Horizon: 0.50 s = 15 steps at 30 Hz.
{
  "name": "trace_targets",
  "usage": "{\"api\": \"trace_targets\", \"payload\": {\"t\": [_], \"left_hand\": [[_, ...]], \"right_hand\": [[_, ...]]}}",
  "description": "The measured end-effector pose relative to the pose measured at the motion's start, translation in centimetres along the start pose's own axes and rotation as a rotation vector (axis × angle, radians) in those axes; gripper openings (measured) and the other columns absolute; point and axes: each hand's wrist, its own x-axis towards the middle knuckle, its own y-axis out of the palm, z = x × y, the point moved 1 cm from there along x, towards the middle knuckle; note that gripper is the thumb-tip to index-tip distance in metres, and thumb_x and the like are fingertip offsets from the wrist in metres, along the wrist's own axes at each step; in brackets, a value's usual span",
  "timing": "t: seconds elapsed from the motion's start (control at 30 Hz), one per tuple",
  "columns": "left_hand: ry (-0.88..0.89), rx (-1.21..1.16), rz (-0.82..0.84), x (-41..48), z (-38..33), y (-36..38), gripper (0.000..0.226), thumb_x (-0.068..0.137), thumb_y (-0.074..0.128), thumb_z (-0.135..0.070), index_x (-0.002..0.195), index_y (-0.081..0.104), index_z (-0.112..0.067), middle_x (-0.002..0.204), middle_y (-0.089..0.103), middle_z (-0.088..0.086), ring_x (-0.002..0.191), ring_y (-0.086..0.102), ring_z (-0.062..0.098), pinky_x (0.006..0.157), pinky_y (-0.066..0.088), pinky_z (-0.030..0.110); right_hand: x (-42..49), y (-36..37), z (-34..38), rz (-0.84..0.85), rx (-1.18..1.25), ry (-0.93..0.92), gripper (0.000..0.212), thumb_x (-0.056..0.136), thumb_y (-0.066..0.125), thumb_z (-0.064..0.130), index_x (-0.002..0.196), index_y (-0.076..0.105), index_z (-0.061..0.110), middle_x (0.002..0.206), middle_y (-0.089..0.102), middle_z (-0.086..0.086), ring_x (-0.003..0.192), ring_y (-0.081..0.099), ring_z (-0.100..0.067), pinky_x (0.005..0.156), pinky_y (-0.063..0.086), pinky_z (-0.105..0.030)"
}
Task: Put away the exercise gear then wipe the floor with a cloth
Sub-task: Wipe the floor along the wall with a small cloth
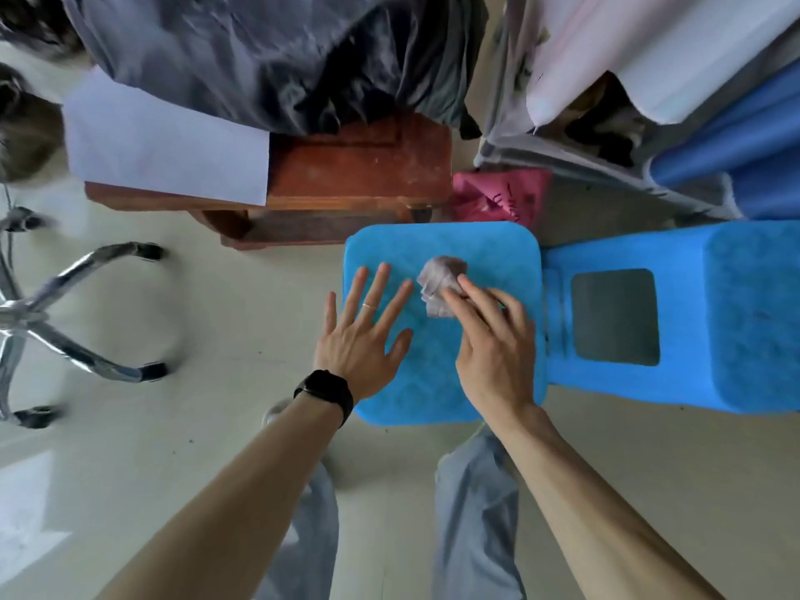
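Note:
A crumpled grey cloth (439, 281) lies on the seat of a blue plastic stool (433, 400) in the middle of the view. My right hand (493, 339) reaches over the seat, its straight fingertips touching the cloth's right side. My left hand (366, 335) hovers flat with spread fingers over the stool's left edge; it holds nothing and has a black band on the wrist. Rolled mats, one blue (736, 145) and one pale (649, 58), stand in a grey fabric rack at the upper right.
A second blue stool (692, 383) lies on its side to the right. A wooden table (359, 166) with dark fabric and a white sheet (164, 145) stands behind. A pink bag (498, 192) sits between them. A chrome office-chair base (65, 339) is on the left.

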Motion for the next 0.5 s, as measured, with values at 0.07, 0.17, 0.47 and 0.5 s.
{"api": "trace_targets", "payload": {"t": [0.07,0.17,0.47,0.5], "left_hand": [[-0.016,-0.011,-0.001,-0.3,-0.2,0.5,0.065,0.099,0.034,-0.053,0.158,0.016,-0.033,0.167,0.002,-0.001,0.154,0.0,0.027,0.115,0.022,0.061],[-0.031,-0.044,0.016,-0.2,-0.3,0.4,0.065,0.1,0.033,-0.052,0.158,0.013,-0.034,0.167,-0.001,-0.002,0.153,-0.004,0.026,0.115,0.02,0.061],[-0.067,-0.098,0.099,-0.1,-0.5,-0.7,0.062,0.099,0.024,-0.052,0.157,0.005,-0.039,0.166,-0.012,-0.007,0.152,-0.015,0.022,0.118,0.011,0.064],[-0.087,-0.136,0.095,0.0,-0.9,-1.0,0.062,0.099,0.022,-0.052,0.157,0.008,-0.039,0.166,-0.01,-0.007,0.152,-0.015,0.021,0.118,0.008,0.065]], "right_hand": [[-1.2,0.5,-0.1,0.069,-0.018,-0.062,0.046,0.087,0.059,0.003,0.127,0.068,0.023,0.142,0.057,0.005,0.125,0.053,-0.029,0.095,0.045,-0.043],[-3.4,0.5,-0.4,0.199,0.049,-0.071,0.045,0.085,0.062,0.014,0.129,0.067,0.022,0.148,0.052,0.001,0.133,0.049,-0.031,0.103,0.041,-0.044],[1.2,-1.1,-0.7,0.308,0.23,0.502,0.04,0.095,0.062,0.027,0.131,0.054,0.013,0.128,0.059,-0.006,0.12,0.051,-0.027,0.096,0.042,-0.036],[1.9,-0.8,-0.7,0.402,0.23,0.569,0.041,0.093,0.064,0.029,0.13,0.054,0.015,0.123,0.061,-0.004,0.119,0.051,-0.028,0.093,0.042,-0.038]]}}
